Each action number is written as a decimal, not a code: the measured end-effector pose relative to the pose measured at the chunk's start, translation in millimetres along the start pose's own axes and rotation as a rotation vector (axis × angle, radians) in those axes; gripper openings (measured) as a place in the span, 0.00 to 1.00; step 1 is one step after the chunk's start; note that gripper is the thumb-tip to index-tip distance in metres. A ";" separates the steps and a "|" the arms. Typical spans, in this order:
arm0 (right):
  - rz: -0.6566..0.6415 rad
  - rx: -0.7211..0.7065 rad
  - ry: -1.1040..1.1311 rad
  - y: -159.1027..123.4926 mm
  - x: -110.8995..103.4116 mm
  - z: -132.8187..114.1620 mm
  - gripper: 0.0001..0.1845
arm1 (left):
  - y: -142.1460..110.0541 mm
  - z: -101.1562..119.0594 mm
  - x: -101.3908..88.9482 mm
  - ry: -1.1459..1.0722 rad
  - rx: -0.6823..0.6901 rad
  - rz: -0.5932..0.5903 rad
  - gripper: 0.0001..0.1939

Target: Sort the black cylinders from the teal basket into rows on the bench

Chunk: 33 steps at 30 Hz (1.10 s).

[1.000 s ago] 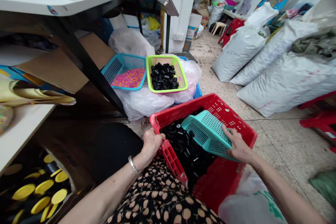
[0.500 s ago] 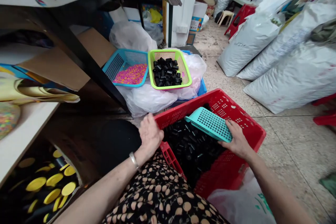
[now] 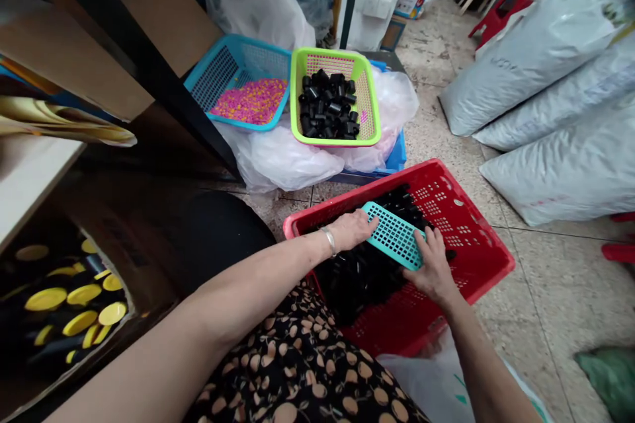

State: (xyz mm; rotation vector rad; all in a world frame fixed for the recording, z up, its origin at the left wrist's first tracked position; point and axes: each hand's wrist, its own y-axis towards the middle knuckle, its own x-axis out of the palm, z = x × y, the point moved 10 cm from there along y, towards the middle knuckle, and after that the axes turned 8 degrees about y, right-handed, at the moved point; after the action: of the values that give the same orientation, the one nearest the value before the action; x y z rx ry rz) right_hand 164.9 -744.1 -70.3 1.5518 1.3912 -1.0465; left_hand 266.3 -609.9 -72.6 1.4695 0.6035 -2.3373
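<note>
A red crate (image 3: 461, 211) full of small black tubes (image 3: 362, 274) rests against my lap. A small teal basket (image 3: 394, 236) lies tilted on the tubes inside the crate. My left hand (image 3: 353, 230) grips its left end, fingers curled over the rim. At the basket's right end my right hand (image 3: 432, 267) holds it with fingers pressed on the mesh.
A green basket (image 3: 370, 115) of black tubes and a blue basket (image 3: 223, 76) of pink and orange beads sit on plastic bags ahead. Large white sacks (image 3: 560, 112) line the right. A dark table leg (image 3: 149, 73) and shelves stand at left, with yellow discs (image 3: 74, 304) below.
My left hand left the crate's rim and took hold of the teal basket. The basket has tipped down onto the tubes. The view has dipped downward.
</note>
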 end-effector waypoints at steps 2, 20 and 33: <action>0.004 0.016 -0.004 -8.5 3.4 -5.6 0.46 | -3.1 -6.9 10.4 0.003 -0.042 0.023 0.29; 0.123 0.524 0.442 -69.7 100.3 114.0 0.16 | -3.1 -16.0 46.1 0.567 0.132 0.054 0.34; 0.124 0.508 0.637 -57.0 79.7 63.4 0.15 | -23.0 -17.6 30.3 0.504 0.063 0.026 0.32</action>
State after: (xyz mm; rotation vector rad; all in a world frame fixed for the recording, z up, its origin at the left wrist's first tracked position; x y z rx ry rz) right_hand 108.2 -770.6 -168.8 2.4704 1.4654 -0.9064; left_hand 256.2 -582.3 -102.6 2.1002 0.6267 -1.9787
